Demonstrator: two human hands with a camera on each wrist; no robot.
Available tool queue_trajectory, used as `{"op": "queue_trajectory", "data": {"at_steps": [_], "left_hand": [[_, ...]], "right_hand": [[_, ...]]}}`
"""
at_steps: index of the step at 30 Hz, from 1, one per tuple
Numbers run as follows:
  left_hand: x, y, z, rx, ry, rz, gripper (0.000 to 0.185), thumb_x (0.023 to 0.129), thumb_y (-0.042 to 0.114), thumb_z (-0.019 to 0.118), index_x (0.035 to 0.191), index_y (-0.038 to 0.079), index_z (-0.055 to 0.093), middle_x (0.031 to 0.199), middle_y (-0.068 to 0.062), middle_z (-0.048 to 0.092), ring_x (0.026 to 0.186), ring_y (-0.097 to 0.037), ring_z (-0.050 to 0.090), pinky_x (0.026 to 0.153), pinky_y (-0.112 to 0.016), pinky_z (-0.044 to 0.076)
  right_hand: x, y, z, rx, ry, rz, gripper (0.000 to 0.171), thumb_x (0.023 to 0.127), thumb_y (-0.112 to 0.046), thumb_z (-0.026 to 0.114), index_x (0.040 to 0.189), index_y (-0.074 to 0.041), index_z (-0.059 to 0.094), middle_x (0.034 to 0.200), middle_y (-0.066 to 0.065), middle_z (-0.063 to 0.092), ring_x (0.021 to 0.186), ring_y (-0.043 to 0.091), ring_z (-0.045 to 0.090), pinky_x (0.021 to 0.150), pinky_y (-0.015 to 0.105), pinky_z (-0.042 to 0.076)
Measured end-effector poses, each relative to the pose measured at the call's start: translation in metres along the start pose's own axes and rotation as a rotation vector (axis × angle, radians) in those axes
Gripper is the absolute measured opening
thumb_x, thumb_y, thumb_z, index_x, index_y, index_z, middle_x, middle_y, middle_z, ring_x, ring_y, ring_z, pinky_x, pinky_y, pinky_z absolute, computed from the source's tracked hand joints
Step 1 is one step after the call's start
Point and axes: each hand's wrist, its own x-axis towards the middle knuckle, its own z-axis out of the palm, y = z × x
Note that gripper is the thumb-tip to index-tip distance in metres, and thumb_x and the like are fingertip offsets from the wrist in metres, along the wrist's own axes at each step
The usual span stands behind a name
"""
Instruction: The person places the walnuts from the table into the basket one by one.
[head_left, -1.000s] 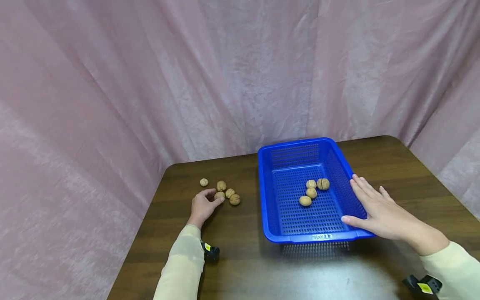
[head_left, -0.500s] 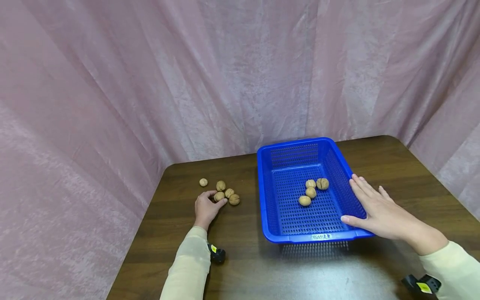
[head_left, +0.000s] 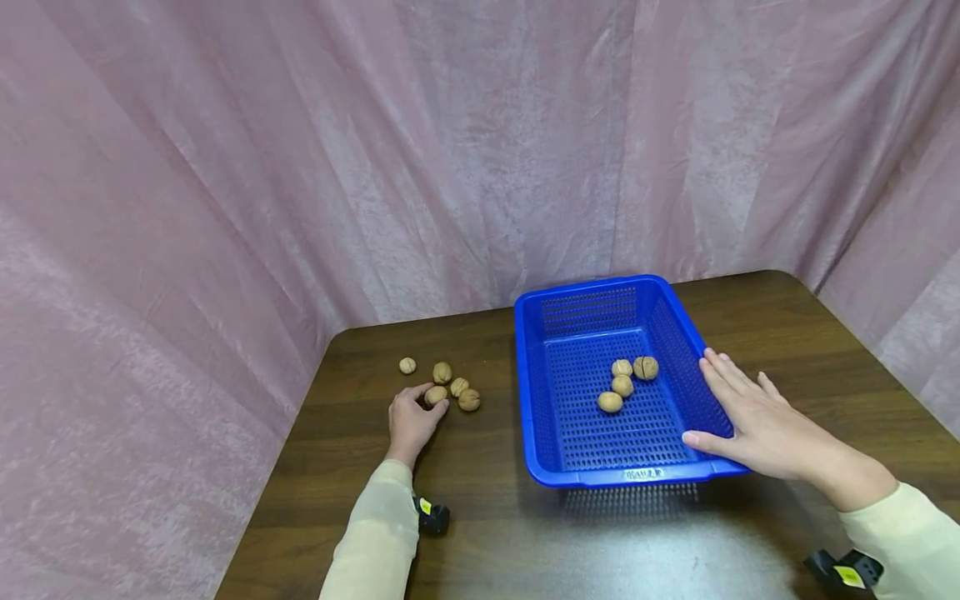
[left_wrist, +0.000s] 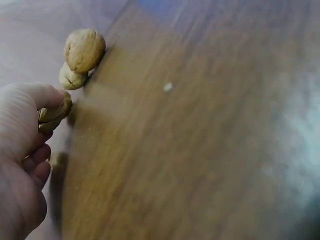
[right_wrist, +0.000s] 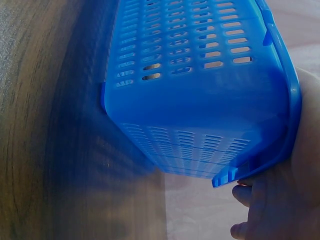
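Four walnuts lying in the blue basket, clustered a little beyond the middle of its floor, two of them touching. Five more outside it on the worktop, well to the left of the basket.

Of those five:
- one small walnut apart at the far left
- three loose walnuts close together
- the nearest walnut pinched between thumb and fingertips of the left grip, low at the worktop and, judging by the head view, not yet lifted clear

Left wrist view blurred, yet showing that same walnut tucked under the thumb, with two others just past it.

Right grip spread flat, fingers straight, palm on the right rim and near corner of the basket, steadying it and holding nothing. Thumb tip at the near rim, confirmed from the right wrist view.

By this count, somewhat under half done: four in, one in the grip, four untouched on the worktop. Nothing else in view but the pink curtain behind.
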Motion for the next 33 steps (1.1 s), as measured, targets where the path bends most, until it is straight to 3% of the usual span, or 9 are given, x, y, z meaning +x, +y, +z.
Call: {"op": "queue_trajectory", "data": {"at_steps": [4,8,12,16,33], "left_hand": [[-0.001,0.008,-0.007,-0.028,0.019,0.016,0.043,0.077,0.024,0.081,0.115,0.007,0.071,0.108,-0.011,0.068,0.106,-0.032,0.059,0.097,-0.048,0.039],[0.001,0.022,-0.014,-0.073,0.030,0.053,0.042,0.077,0.023,0.082,0.114,0.007,0.071,0.106,-0.008,0.068,0.098,-0.027,0.063,0.084,-0.043,0.049],[0.002,0.039,-0.019,-0.137,-0.008,0.079,0.040,0.077,0.022,0.082,0.111,0.005,0.071,0.099,-0.007,0.070,0.082,-0.021,0.066,0.071,-0.037,0.054],[-0.001,0.060,-0.022,-0.203,-0.050,0.110,0.037,0.078,0.017,0.082,0.110,0.004,0.071,0.096,-0.008,0.071,0.081,-0.020,0.067,0.070,-0.035,0.056],[-0.006,0.180,-0.027,-0.322,-0.230,0.495,0.037,0.079,0.013,0.081,0.113,0.005,0.070,0.105,-0.004,0.066,0.084,-0.011,0.065,0.072,-0.025,0.055]], "right_hand": [[0.000,-0.001,-0.001,0.001,-0.001,0.000,0.100,0.088,-0.056,0.061,0.152,0.003,0.010,0.159,0.020,0.005,0.146,0.027,-0.006,0.108,0.065,-0.006],[0.000,-0.001,-0.002,0.003,0.002,-0.002,0.100,0.088,-0.055,0.061,0.152,0.003,0.010,0.159,0.021,0.005,0.146,0.028,-0.005,0.108,0.065,-0.006],[0.000,-0.001,-0.002,0.007,0.003,0.000,0.100,0.088,-0.055,0.061,0.152,0.003,0.011,0.158,0.021,0.006,0.146,0.029,-0.005,0.108,0.065,-0.007],[0.000,-0.001,-0.001,0.009,0.005,0.000,0.100,0.088,-0.055,0.062,0.152,0.004,0.011,0.158,0.022,0.006,0.146,0.030,-0.005,0.108,0.065,-0.007],[-0.001,-0.004,-0.002,0.008,0.009,0.005,0.100,0.088,-0.055,0.061,0.152,0.004,0.012,0.158,0.022,0.007,0.146,0.029,-0.006,0.108,0.064,-0.008]]}}
